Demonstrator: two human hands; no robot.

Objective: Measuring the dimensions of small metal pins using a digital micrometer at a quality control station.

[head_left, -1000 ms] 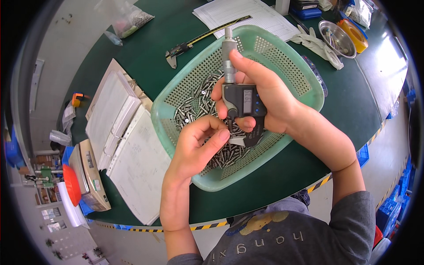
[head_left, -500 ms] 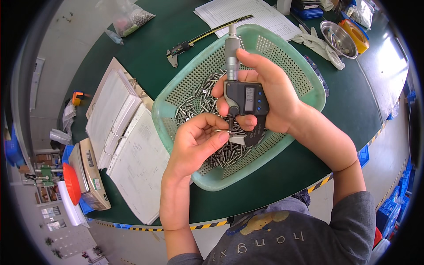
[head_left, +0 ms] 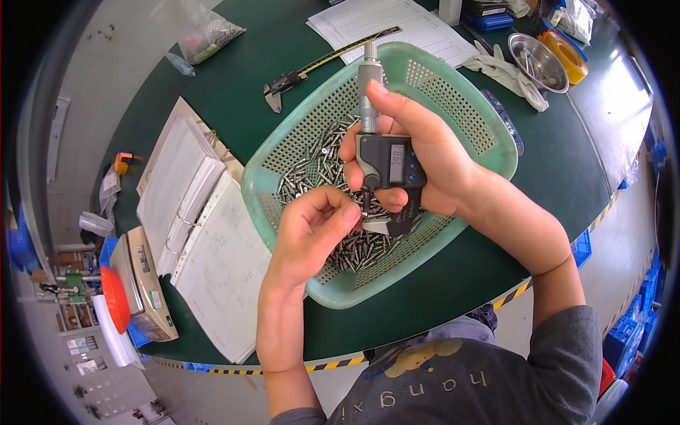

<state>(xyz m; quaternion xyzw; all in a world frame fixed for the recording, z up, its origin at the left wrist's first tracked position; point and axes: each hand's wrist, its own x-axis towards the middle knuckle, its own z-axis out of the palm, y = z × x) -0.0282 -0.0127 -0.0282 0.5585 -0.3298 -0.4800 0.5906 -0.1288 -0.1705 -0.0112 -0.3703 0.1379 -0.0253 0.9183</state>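
My right hand (head_left: 439, 156) is wrapped round a digital micrometer (head_left: 391, 159) with a grey barrel, a black body and a small display. Its thumb rests against the barrel, which points away from me. Close to the micrometer's jaws, my left hand (head_left: 308, 230) pinches thumb and forefinger together on a small metal pin, mostly hidden by the fingertips. Both hands are over a green perforated plastic basket (head_left: 273, 159). In it lies a heap of small metal pins (head_left: 322, 170), partly covered by my hands.
An open ring binder (head_left: 219, 262) lies left of the basket, beside a scale (head_left: 145, 287). Behind the basket are a caliper (head_left: 283, 83) and paper sheets (head_left: 397, 25). White gloves (head_left: 513, 78), a metal bowl (head_left: 538, 64) and yellow tape (head_left: 564, 57) sit at the back right.
My left fingertips have drawn slightly up and left from the micrometer's jaws, and the pin seen there is now mostly hidden. My right thumb has shifted left across the barrel.
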